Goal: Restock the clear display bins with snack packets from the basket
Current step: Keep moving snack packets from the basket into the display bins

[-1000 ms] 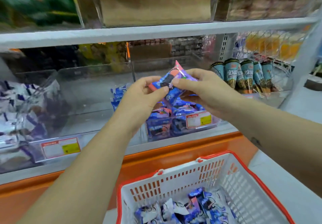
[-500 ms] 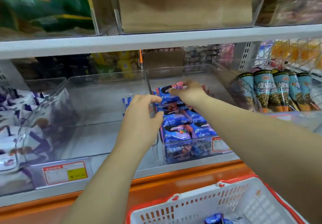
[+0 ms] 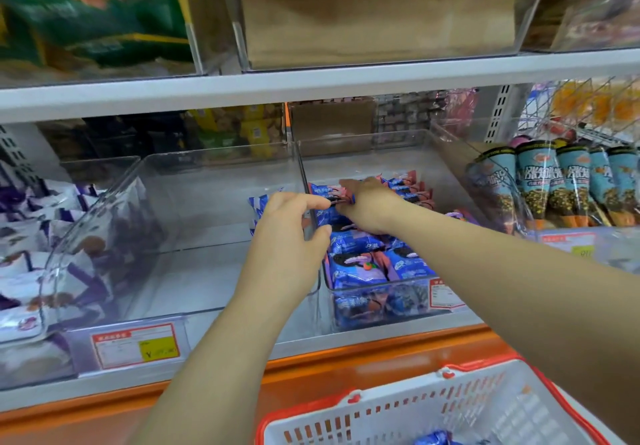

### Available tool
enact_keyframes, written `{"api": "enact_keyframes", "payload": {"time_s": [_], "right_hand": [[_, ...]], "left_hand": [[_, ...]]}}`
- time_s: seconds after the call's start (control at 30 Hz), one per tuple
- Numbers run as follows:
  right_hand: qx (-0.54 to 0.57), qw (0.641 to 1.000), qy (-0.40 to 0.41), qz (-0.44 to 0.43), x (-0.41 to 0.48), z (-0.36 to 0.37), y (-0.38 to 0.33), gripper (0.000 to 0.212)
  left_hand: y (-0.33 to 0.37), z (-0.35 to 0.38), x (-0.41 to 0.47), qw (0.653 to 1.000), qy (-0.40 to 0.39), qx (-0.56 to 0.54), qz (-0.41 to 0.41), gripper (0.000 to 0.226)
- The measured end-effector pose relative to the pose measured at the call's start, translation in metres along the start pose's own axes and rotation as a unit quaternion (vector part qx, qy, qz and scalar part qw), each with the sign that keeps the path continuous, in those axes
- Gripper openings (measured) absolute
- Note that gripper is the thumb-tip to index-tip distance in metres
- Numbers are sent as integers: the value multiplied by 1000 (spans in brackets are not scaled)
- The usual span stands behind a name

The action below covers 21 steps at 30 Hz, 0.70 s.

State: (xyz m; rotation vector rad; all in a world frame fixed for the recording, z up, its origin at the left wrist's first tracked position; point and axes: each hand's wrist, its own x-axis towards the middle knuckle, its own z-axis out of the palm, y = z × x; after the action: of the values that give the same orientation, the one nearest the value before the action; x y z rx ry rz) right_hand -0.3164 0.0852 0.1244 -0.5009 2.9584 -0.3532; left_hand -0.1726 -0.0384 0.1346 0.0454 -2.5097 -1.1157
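Observation:
My right hand [image 3: 372,207] reaches into the clear display bin [image 3: 446,154] and holds a blue snack packet [image 3: 329,192] at the back of the row. Several blue packets [image 3: 367,264] fill the front of this bin. My left hand [image 3: 289,237] hovers at the bin's left wall with loosely curled fingers, the index fingertip close to the held packet's end. Whether it touches is unclear. At the bottom right stands the white basket [image 3: 450,406] with a red rim, and one blue packet [image 3: 434,439] shows inside it.
The clear bin [image 3: 207,209] to the left holds nothing visible except one blue-white packet [image 3: 258,207] at its right side. White and purple packets [image 3: 41,237] fill the far-left bin. Wrapped cones [image 3: 561,181] stand at the right. An upper shelf [image 3: 311,84] overhangs.
Both hands carried the blue packet from above the bin down into its back part. The view moved closer to the shelf, and most of the basket slid out of sight.

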Motion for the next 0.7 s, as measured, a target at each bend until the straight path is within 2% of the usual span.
{"api": "enact_keyframes", "payload": {"time_s": [0.1,0.3,0.4,0.7], "right_hand": [[-23,999,-8,-47,-15,4,-5,45],[-58,997,-32,-40,-42,-9,-10,50],[-56,994,-65,-74,-46,-12,-7,51],[12,991,-12,-130,-48,-9,3,44]], "left_hand": [[0,0,0,1000,0,1,2,28],[0,-2,-2,1000,-11,-6,8,28],[-3,-3,-3,1000,-15,-7,13,28],[-3,-2,-4,1000,-13,-21,8,26]]}}
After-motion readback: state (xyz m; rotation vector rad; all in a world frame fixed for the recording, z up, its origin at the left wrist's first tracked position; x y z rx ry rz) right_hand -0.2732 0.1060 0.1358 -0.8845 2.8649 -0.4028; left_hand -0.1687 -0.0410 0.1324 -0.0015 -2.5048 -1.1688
